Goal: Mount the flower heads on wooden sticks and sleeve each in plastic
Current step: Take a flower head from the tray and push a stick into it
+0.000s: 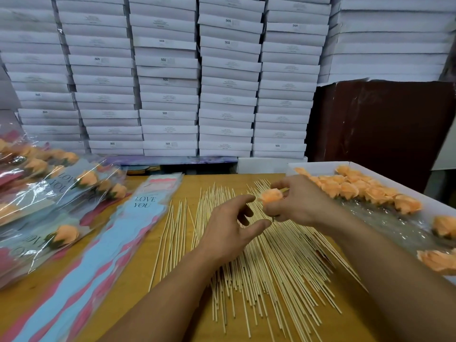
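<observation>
My right hand (pixel 299 201) grips an orange flower head (pixel 271 195) above the middle of the table. Just left of it hovers my left hand (pixel 233 225), fingers spread and loosely curved, holding nothing. Under both hands lies a wide heap of wooden sticks (pixel 266 262) on the yellow table (pixel 138 275). A stack of empty plastic sleeves (pixel 123 233) printed "LOVE YOU" lies to the left of the sticks. Finished sleeved flowers (pixel 61 208) are piled at the far left. A white tray (pixel 320 166) at the right holds several loose orange flower heads (pixel 357 188).
Stacks of white flat boxes (pixel 167 77) fill the wall behind the table. A dark brown panel (pixel 380 124) stands at the back right. Clear plastic film (pixel 385 218) lines the tray under the flower heads.
</observation>
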